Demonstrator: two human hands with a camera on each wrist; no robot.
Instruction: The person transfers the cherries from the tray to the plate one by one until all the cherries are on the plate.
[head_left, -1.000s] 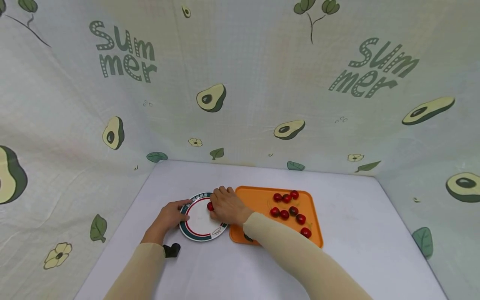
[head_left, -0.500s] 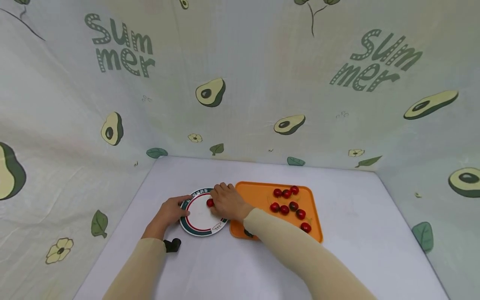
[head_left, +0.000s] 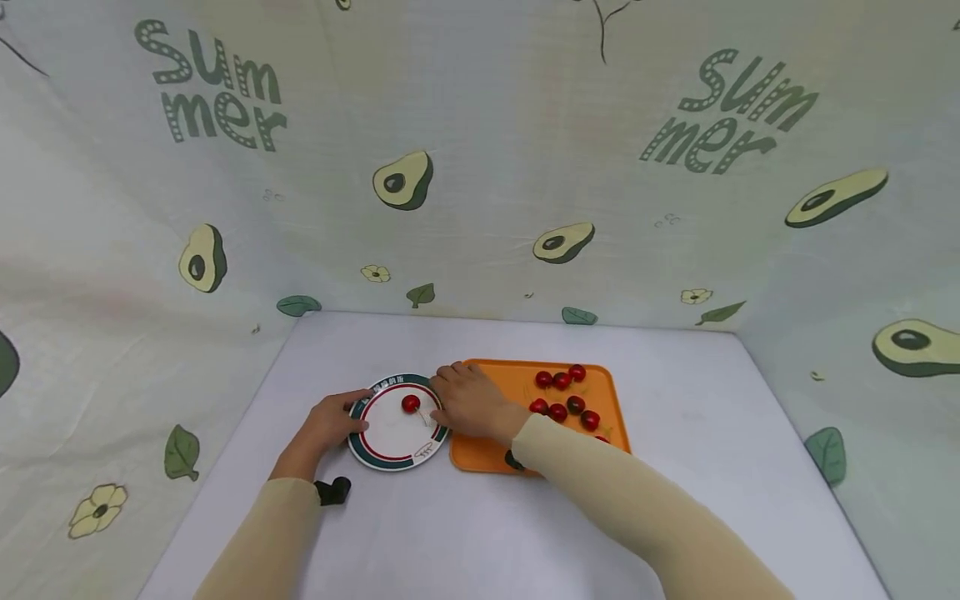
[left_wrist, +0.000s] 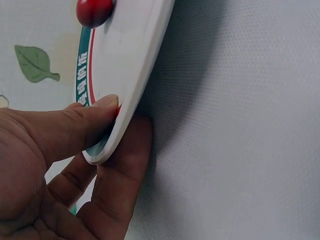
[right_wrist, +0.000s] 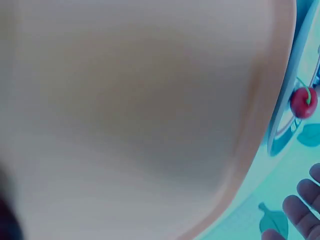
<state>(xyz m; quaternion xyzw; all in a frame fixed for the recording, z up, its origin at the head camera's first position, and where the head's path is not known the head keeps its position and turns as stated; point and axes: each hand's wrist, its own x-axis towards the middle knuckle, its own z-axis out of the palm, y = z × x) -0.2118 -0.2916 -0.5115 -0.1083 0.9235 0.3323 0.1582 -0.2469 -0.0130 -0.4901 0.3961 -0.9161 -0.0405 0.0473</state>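
A white plate (head_left: 384,429) with a green and red rim stands on the left, one red cherry (head_left: 410,404) with its stem lying on it. My left hand (head_left: 327,419) pinches the rim; the left wrist view has the thumb (left_wrist: 100,117) on top and fingers underneath the plate (left_wrist: 131,55). Over the join between plate and orange tray (head_left: 476,461) hovers my right hand (head_left: 477,404), holding nothing. In the right wrist view its fingers (right_wrist: 302,212) are spread, beside the plate's cherry (right_wrist: 303,103). Several cherries (head_left: 557,412) lie on the tray's right half.
A dark cherry (head_left: 513,459) near the tray's front edge is partly covered by the right sleeve (head_left: 600,492). Something small and black (head_left: 333,492) shows beside the left cuff. Behind the white table (head_left: 450,533) hangs a cloth (head_left: 480,167) printed with avocados.
My right hand has let go of the cherry, which now lies on the plate, and has drawn back right towards the tray. The left hand keeps its hold; the head view has shifted slightly.
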